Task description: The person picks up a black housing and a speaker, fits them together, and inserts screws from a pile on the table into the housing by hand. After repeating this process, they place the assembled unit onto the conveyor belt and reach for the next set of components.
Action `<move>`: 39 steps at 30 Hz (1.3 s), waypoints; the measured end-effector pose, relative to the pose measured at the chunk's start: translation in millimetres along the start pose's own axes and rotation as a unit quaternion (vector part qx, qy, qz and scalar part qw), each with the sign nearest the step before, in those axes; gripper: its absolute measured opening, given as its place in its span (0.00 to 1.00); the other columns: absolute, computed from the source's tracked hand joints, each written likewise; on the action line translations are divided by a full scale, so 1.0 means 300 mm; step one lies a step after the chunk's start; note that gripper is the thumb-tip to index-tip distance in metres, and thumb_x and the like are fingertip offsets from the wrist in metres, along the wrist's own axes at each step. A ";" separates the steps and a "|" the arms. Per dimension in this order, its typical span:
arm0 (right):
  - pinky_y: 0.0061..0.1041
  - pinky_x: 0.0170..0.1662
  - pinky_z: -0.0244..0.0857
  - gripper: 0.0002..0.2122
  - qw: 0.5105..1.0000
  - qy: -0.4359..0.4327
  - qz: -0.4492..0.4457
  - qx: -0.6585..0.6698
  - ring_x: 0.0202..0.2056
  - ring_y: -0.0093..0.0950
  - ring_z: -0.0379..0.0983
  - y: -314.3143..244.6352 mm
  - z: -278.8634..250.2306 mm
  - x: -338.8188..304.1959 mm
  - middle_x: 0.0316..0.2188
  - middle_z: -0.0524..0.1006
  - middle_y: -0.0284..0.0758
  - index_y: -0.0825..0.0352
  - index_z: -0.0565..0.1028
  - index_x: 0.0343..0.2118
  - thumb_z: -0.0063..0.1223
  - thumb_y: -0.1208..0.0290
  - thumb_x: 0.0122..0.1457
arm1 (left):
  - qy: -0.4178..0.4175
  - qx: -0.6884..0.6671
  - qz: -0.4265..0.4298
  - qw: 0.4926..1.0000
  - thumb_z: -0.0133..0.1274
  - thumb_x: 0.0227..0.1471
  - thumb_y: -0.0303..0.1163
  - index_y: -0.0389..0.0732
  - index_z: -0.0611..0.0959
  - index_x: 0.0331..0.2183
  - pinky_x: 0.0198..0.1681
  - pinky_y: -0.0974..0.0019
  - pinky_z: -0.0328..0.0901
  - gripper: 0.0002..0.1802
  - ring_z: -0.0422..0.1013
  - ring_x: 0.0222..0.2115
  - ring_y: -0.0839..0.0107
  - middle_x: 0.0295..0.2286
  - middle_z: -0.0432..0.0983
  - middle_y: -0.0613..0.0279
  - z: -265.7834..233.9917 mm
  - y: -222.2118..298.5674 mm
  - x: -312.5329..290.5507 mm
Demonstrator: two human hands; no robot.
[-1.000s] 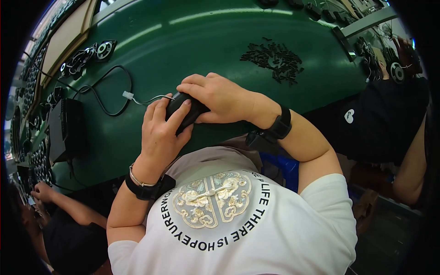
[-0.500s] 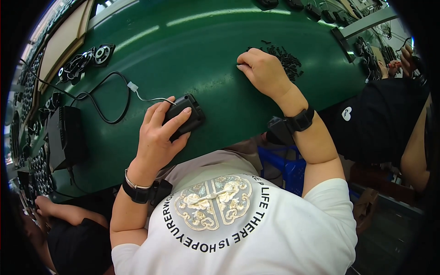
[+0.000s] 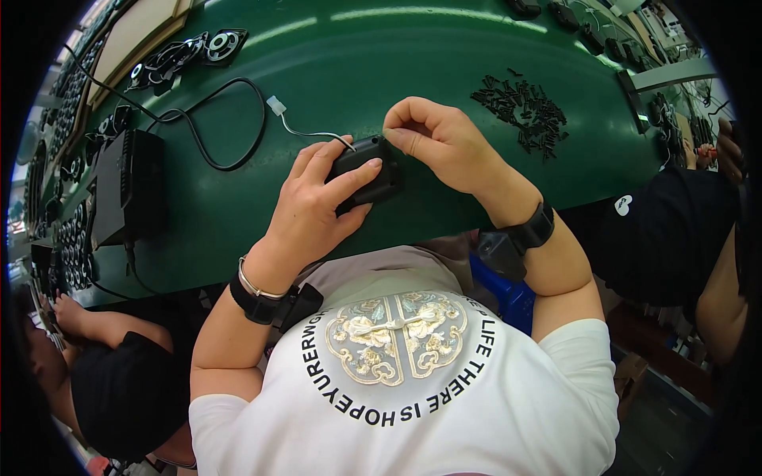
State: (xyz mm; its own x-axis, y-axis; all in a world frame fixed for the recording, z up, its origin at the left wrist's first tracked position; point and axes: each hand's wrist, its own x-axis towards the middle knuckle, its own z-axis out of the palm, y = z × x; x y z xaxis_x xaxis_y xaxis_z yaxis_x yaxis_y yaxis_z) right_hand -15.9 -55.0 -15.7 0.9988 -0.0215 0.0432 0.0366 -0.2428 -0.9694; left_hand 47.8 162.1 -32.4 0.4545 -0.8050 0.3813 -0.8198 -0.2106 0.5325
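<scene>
On the green table, my left hand (image 3: 305, 198) is wrapped over a black plastic housing (image 3: 386, 184), fingers across its top and thumb at its near side. A thin grey-white lead (image 3: 305, 132) runs from the housing to a white plug connector (image 3: 275, 105). At the housing's far right corner is my right hand (image 3: 448, 147), its thumb and index finger pinched together. Whatever lies between those fingertips is too small to make out. To the right of that hand lies a loose pile of small black screws (image 3: 544, 111).
A black cable (image 3: 258, 131) loops on the left, near a black box-shaped device (image 3: 131, 186). Speakers (image 3: 225, 46) with wires lie at the far left. Black housings (image 3: 563, 14) stand along the far right edge, by a metal bracket (image 3: 671, 78). Other people sit at both sides.
My right hand has moved from beside the screw pile, leftward and nearer, to the housing's corner, still pinched. My left hand keeps its hold on the housing. The whole view has shifted somewhat.
</scene>
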 end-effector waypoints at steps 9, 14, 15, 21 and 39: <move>0.15 0.37 0.64 0.05 0.993 -0.004 0.040 -0.108 0.32 0.15 0.68 0.011 0.018 0.031 0.29 0.75 0.29 0.70 0.75 0.36 0.55 0.75 0.60 | -0.003 -0.007 -0.004 1.000 0.67 0.30 0.24 0.50 0.83 0.45 0.48 0.53 0.69 0.33 0.68 0.47 0.49 0.47 0.71 0.47 -0.002 -0.002 0.001; 0.16 0.36 0.66 0.05 0.991 0.073 0.045 -0.103 0.31 0.17 0.71 0.005 -0.044 -0.001 0.28 0.76 0.29 0.70 0.76 0.35 0.57 0.75 0.58 | 0.003 -0.002 -0.013 1.000 0.67 0.30 0.23 0.50 0.83 0.45 0.48 0.53 0.69 0.32 0.68 0.47 0.48 0.46 0.71 0.46 -0.006 -0.007 -0.012; 0.17 0.36 0.66 0.05 0.981 0.134 0.042 -0.132 0.31 0.17 0.71 0.005 -0.093 -0.016 0.28 0.76 0.29 0.70 0.77 0.35 0.58 0.75 0.57 | 0.006 -0.005 -0.011 1.000 0.67 0.30 0.23 0.50 0.83 0.45 0.48 0.53 0.69 0.32 0.68 0.47 0.48 0.46 0.71 0.46 -0.003 -0.011 -0.010; 0.23 0.36 0.69 0.04 0.892 0.171 -0.009 -0.419 0.30 0.27 0.74 0.087 -0.276 -0.044 0.29 0.78 0.35 0.68 0.78 0.33 0.56 0.74 0.57 | 0.002 0.002 -0.013 1.000 0.67 0.31 0.24 0.52 0.84 0.45 0.51 0.52 0.66 0.32 0.68 0.48 0.49 0.48 0.71 0.49 -0.001 -0.013 -0.016; 0.17 0.35 0.65 0.03 0.999 0.033 0.027 0.027 0.30 0.17 0.69 0.021 0.044 -0.165 0.30 0.73 0.27 0.69 0.74 0.37 0.53 0.79 0.61 | -0.026 -0.020 -0.038 0.999 0.68 0.33 0.29 0.57 0.82 0.48 0.55 0.51 0.58 0.33 0.65 0.51 0.51 0.49 0.71 0.52 -0.008 -0.010 -0.010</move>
State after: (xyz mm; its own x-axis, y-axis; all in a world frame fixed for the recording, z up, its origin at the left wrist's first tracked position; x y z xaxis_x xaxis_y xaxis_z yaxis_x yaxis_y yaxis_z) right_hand -64.8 -42.7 -27.1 0.9953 -0.0969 0.0054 -0.0129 -0.1872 -0.9822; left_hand 49.8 166.5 -33.4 0.4947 -0.8156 0.3002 -0.7688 -0.2496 0.5887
